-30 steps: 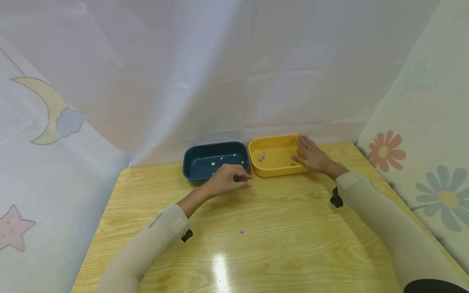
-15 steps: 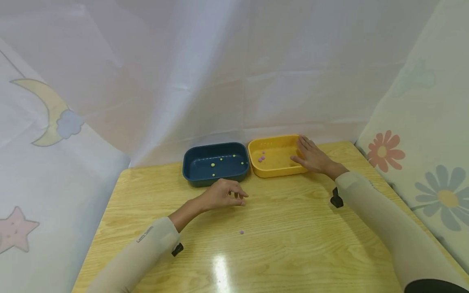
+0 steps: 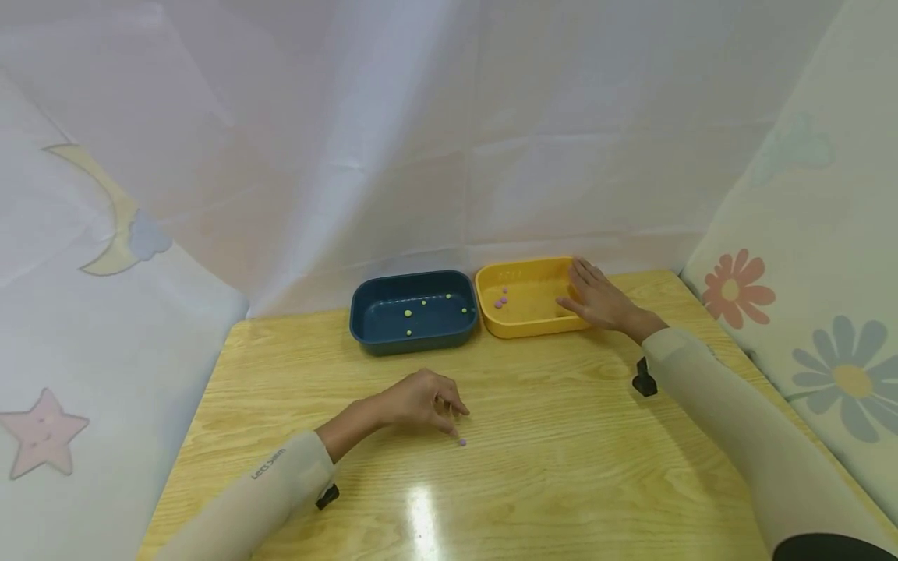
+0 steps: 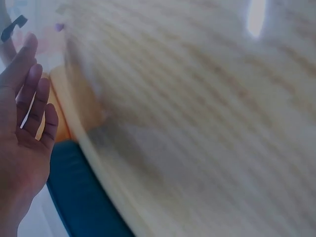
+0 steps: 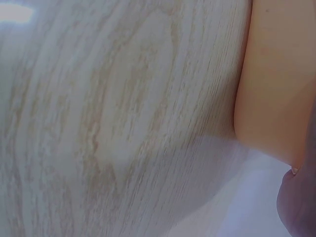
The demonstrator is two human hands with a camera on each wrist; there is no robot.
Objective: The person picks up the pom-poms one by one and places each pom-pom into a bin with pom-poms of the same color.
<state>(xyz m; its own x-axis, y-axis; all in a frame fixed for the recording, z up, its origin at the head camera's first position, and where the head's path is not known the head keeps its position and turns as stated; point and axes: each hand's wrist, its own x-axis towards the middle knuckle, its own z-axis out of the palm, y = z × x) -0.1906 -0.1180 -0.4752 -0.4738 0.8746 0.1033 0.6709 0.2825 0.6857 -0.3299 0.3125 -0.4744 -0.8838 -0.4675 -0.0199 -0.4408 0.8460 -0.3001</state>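
In the head view my left hand (image 3: 421, 401) is low over the table, fingers loosely bent, holding nothing. A small purple bead (image 3: 463, 442) lies on the wood just beyond its thumb tip. The left wrist view shows the same hand (image 4: 27, 116) with fingers apart and the purple bead (image 4: 59, 27) ahead of them. My right hand (image 3: 599, 300) rests at the right end of a yellow tray (image 3: 533, 330), fingers fairly straight along the rim and thumb over the inside. Several purple beads (image 3: 503, 300) sit in that tray's left part.
Left of the yellow tray, close beside it, stands a dark blue tray (image 3: 414, 344) holding several yellow-green beads (image 3: 408, 313). Both trays are at the back of the wooden table (image 3: 561, 452), near a white sheet (image 3: 561, 156). Printed sheets flank the table.
My left hand has moved from the dark blue tray's front edge toward the front of the table, down to the loose purple bead. The right hand and both trays have stayed put.
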